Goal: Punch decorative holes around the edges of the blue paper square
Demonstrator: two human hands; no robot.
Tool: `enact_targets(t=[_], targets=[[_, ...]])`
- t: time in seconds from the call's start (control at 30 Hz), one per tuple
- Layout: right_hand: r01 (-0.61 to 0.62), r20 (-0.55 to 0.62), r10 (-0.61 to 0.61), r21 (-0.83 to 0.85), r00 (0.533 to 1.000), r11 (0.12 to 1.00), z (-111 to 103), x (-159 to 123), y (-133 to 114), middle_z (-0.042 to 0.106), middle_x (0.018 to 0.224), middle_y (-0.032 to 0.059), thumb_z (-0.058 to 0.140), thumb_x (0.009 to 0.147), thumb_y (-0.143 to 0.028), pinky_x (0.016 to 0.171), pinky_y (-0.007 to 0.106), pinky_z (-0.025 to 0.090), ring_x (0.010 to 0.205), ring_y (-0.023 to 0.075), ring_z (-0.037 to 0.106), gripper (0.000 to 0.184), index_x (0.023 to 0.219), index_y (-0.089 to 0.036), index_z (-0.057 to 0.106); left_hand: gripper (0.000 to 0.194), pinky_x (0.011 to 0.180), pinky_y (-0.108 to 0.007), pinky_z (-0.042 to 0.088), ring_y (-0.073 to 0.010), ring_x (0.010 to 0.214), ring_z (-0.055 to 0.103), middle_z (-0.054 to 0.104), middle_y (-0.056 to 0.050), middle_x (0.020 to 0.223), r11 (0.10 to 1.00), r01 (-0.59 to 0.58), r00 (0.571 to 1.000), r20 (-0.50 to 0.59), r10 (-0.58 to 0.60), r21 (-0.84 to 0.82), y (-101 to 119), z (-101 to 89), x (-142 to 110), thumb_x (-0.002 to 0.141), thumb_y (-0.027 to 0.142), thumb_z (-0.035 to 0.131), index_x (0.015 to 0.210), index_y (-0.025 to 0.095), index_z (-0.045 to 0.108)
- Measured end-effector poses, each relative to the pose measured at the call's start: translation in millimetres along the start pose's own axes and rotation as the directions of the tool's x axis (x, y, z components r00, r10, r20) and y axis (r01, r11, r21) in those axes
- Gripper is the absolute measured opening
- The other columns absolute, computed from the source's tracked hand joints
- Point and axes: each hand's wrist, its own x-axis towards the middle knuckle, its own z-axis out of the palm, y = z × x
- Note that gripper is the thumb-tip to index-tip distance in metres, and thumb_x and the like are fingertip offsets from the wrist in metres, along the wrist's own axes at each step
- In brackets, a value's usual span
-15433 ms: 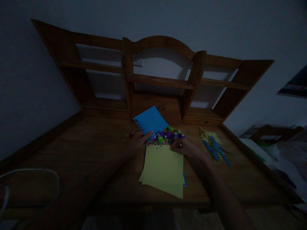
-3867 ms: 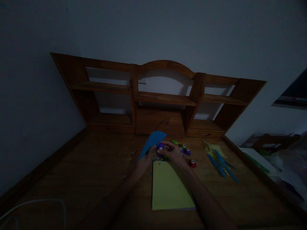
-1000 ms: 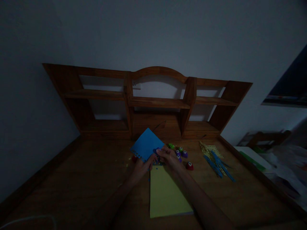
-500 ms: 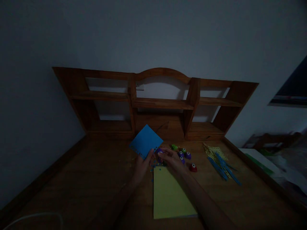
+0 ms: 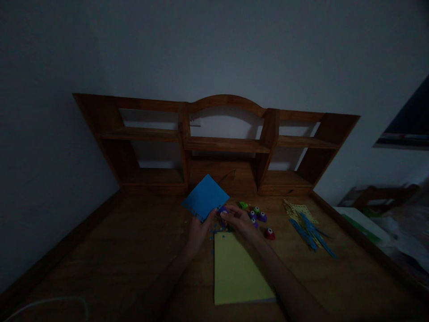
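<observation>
Left hand (image 5: 197, 232) pinches blue sheet (image 5: 206, 196) by its holed edge. Right hand (image 5: 244, 223) grasps purple punch (image 5: 221, 209) against that edge. Yellow paper (image 5: 239, 273) flat on desk (image 5: 140, 250).

Room lies between red punch (image 5: 269, 234) and blue strips (image 5: 304, 235); blue sheet (image 5: 206, 196) obstructs centre.
</observation>
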Motion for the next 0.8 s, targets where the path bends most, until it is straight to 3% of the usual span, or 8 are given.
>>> enact_targets(t=[0.23,0.3,0.37,0.47,0.63,0.8], targets=[[0.058,-0.064,-0.066,-0.12,0.996,0.991,2.3,-4.7,-16.6,0.066,0.078,0.0045,0.069,0.076,-0.045,0.068,0.031,0.045,0.068,0.017,0.058,0.043,0.11,-0.019,0.067,0.037,0.055,-0.026,0.039,-0.0155,0.056,0.05,0.053,0.001,0.058,1.0,-0.003,0.995,-0.099,0.002,-0.01,3.5,-1.3,-0.2,0.079,0.053,0.057,0.075,0.017,0.062],[0.114,-0.098,-0.145,-0.27,0.985,0.956,3.5,-8.1,-20.4,0.066,0.085,0.0054,0.068,0.077,-0.044,0.069,0.031,0.045,0.073,0.0183,0.058,0.046,0.117,-0.02,0.064,0.037,0.055,-0.025,0.037,-0.0142,0.054,0.048,0.05,0.002,0.056,1.0,0.008,0.987,-0.16,-0.004,0.025,4.0,-3.8,0.2,0.078,0.053,0.057,0.069,0.018,0.059],[0.198,-0.083,-0.267,-0.473,0.96,0.858,5.0,-12.5,-21.3,0.065,0.092,0.0058,0.067,0.078,-0.041,0.07,0.031,0.045,0.077,0.0189,0.058,0.045,0.119,-0.022,0.061,0.038,0.054,-0.025,0.036,-0.0131,0.052,0.046,0.048,0.002,0.054,0.998,0.026,0.978,-0.208,-0.014,0.058,4.6,-6.8,1.0,0.077,0.054,0.059,0.063,0.018,0.054],[0.305,0.089,-0.337,-0.678,0.937,0.669,7.6,-18.1,-16.4,0.063,0.091,0.0053,0.064,0.08,-0.036,0.069,0.03,0.044,0.075,0.0183,0.057,0.037,0.113,-0.022,0.058,0.042,0.052,-0.024,0.034,-0.0121,0.05,0.044,0.047,0.003,0.052,0.996,0.07,0.967,-0.251,-0.053,0.059,5.2,-11.1,4.5,0.074,0.056,0.061,0.058,0.018,0.051],[0.482,0.416,-0.244,-0.736,0.876,0.475,12.8,-20.6,-1.3,0.06,0.107,0.0076,0.063,0.081,-0.025,0.083,0.03,0.046,0.097,0.0204,0.058,0.031,0.111,-0.02,0.056,0.045,0.051,-0.024,0.035,-0.0147,0.052,0.05,0.057,-0.002,0.057,0.99,0.138,0.94,-0.318,-0.125,0.019,4.2,-18.8,14.7,0.069,0.059,0.065,0.062,0.016,0.058],[0.531,0.517,-0.147,-0.756,0.843,0.384,20.6,-23.5,5.8,0.058,0.11,0.0073,0.049,0.09,-0.021,0.09,0.028,0.045,0.103,0.0182,0.056,0.021,0.11,-0.02,0.057,0.044,0.051,-0.026,0.035,-0.0173,0.051,0.051,0.057,-0.004,0.053,0.977,0.181,0.941,-0.309,-0.139,0.111,2.5,-25.9,20.2,0.071,0.058,0.062,0.059,0.016,0.059]])
